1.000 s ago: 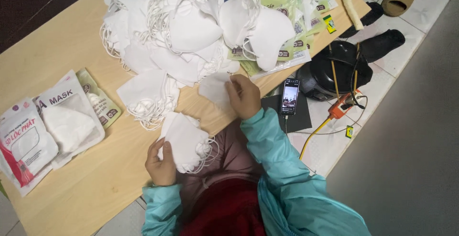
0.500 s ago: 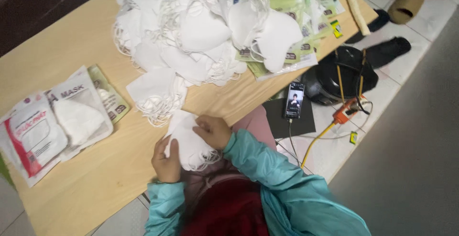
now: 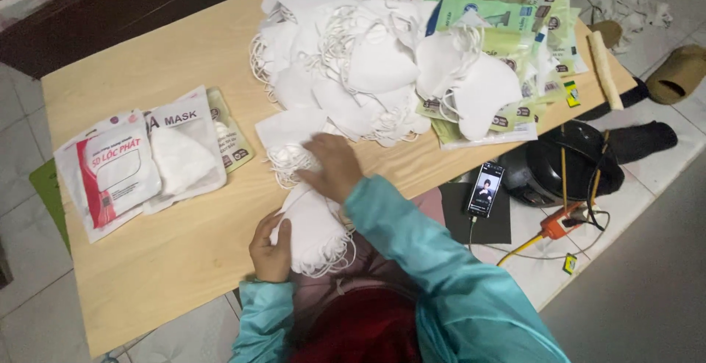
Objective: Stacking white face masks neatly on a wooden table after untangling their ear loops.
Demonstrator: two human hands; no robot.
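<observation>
My left hand (image 3: pixel 270 247) grips a small stack of white face masks (image 3: pixel 316 232) at the near edge of the wooden table (image 3: pixel 176 61). My right hand (image 3: pixel 332 166) reaches forward, palm down with fingers spread, onto another small stack of white masks (image 3: pixel 288 136) with loose ear loops. Beyond it lies a big heap of white masks (image 3: pixel 353 54). Both arms wear teal sleeves.
Sealed mask packets (image 3: pixel 143 161) lie at the table's left. Green and white empty packets (image 3: pixel 507 17) sit at the far right with a pale stick (image 3: pixel 604 69). On the floor to the right are a phone (image 3: pixel 485 189), a black cooker (image 3: pixel 570 161), cables and a slipper (image 3: pixel 682 72).
My right hand went from the far stack to the stack at my left hand, then forward again onto the loose masks. My left hand kept its grip.
</observation>
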